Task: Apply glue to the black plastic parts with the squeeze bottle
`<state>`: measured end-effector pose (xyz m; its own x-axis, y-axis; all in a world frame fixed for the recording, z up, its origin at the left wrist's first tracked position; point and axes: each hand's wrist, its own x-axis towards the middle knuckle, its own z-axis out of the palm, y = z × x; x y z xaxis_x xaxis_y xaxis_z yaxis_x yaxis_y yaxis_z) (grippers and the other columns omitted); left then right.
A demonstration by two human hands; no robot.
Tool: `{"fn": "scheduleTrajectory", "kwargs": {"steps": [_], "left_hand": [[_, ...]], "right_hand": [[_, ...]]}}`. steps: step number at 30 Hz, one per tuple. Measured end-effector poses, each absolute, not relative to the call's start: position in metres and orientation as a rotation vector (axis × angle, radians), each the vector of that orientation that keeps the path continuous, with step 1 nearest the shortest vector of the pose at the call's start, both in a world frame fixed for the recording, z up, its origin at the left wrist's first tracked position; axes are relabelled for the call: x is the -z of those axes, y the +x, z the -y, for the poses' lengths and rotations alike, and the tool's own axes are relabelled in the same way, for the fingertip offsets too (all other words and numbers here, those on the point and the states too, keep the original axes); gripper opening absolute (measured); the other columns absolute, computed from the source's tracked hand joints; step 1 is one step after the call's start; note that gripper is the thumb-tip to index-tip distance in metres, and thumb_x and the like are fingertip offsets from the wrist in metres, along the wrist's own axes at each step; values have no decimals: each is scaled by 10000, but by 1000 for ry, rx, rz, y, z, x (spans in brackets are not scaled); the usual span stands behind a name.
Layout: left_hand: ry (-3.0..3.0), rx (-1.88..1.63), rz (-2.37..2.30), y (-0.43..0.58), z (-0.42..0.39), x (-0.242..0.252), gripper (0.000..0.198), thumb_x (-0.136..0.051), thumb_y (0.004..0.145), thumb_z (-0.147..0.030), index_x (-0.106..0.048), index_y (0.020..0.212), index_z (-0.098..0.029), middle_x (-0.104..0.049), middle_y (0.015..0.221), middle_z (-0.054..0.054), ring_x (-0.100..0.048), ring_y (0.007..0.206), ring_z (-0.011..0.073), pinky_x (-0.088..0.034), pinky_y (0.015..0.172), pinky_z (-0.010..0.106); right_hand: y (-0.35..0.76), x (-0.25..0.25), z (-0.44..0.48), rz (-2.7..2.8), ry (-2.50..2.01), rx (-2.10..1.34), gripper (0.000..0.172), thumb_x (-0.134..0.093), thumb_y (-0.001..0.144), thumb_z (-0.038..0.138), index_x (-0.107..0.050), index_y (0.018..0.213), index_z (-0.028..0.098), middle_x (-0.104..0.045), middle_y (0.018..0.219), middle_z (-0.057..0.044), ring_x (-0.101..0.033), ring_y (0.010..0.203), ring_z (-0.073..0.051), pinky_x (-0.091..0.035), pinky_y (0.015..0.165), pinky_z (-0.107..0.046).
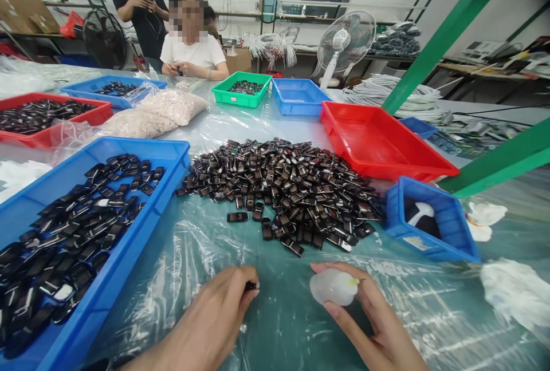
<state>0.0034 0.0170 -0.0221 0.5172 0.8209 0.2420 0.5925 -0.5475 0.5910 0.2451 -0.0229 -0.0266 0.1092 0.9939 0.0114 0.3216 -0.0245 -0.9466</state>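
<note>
My left hand [226, 299] is closed, its fingertips pinching a small black part [251, 285] that is mostly hidden. In my right hand [378, 316] is a small translucent white squeeze bottle [333, 286], held on its side between thumb and fingers, its yellowish tip pointing right. Beyond both hands lies a large heap of small glossy black-and-brown casings [283, 188]. A single casing [237, 217] rests at the heap's near left edge, close to several others.
A blue tray [141, 239] of black casings stands at left. On the right are a red tray [356, 142] and a small blue bin [433, 245] holding a white-and-black item. White crumpled cloth [515, 291] lies far right. A person [193, 53] sits across the table.
</note>
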Motion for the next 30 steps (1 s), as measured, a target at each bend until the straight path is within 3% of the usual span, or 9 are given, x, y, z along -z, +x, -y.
{"fn": "scheduleTrajectory", "kwargs": {"steps": [4,8,13,15,17,19,21,25,30], "left_hand": [[2222,-694,-1107,6,-16,12,188,-287,995,-180,-460,940,-229,-600,754,4,-582,597,155,-432,523,260],[2243,-660,-1155,7,-18,9,226,-334,977,-216,-473,799,-225,-492,559,-44,-451,416,126,-316,405,239],[2300,-626,-1151,7,-19,13,325,-411,991,-339,-528,714,-213,-513,509,-25,-509,416,154,-362,411,257],[2303,-616,-1136,5,-18,13,323,-429,991,-410,-589,812,-193,-611,602,18,-597,502,184,-453,447,277],[2274,-638,-1123,2,-16,11,273,-403,1007,-371,-608,1028,-192,-698,823,63,-679,697,211,-559,597,314],[2231,-696,-1105,0,-15,10,286,-353,1018,-260,-545,1229,-243,-692,1053,64,-679,916,213,-573,801,338],[2186,-715,-1082,-1,-14,10,359,-339,1014,-198,-482,1330,-287,-655,1142,50,-646,1023,204,-544,897,322],[2135,-744,-1017,0,-13,17,358,-350,1037,-266,-421,1387,-301,-621,1104,57,-635,979,202,-554,817,287],[2026,-797,-983,1,-14,20,210,-386,1042,-354,-466,1232,-314,-606,1058,41,-611,955,207,-517,789,303]], "right_hand": [[244,24,24,1372,-1503,-997,309,-564,902,445,-630,1153,276,-650,1219,-89,-603,1163,-262,-578,721,-254],[248,26,25,1390,-1541,-1034,323,-560,900,476,-623,1165,303,-655,1237,-76,-596,1190,-263,-589,669,-228],[260,28,25,1657,-1527,-918,391,-576,913,386,-571,1301,333,-617,1321,-67,-589,1224,-257,-576,871,-285],[261,24,25,1733,-1466,-848,400,-590,907,341,-572,1306,370,-632,1300,-42,-601,1209,-247,-554,921,-302],[260,20,24,1747,-1449,-839,399,-595,900,330,-588,1293,400,-640,1288,-32,-637,1153,-246,-590,842,-283],[257,17,24,1716,-1480,-865,383,-603,889,355,-616,1268,411,-639,1290,-34,-675,1075,-250,-616,685,-248],[254,17,24,1696,-1483,-894,369,-637,861,365,-654,1227,410,-651,1261,-37,-694,1009,-245,-604,602,-228],[251,19,22,1695,-1396,-875,395,-736,778,292,-701,1145,434,-695,1041,-5,-693,898,-196,-578,695,-228],[249,21,20,1714,-1328,-886,473,-750,759,234,-681,1160,474,-670,949,18,-670,808,-161,-543,659,-201]]}}
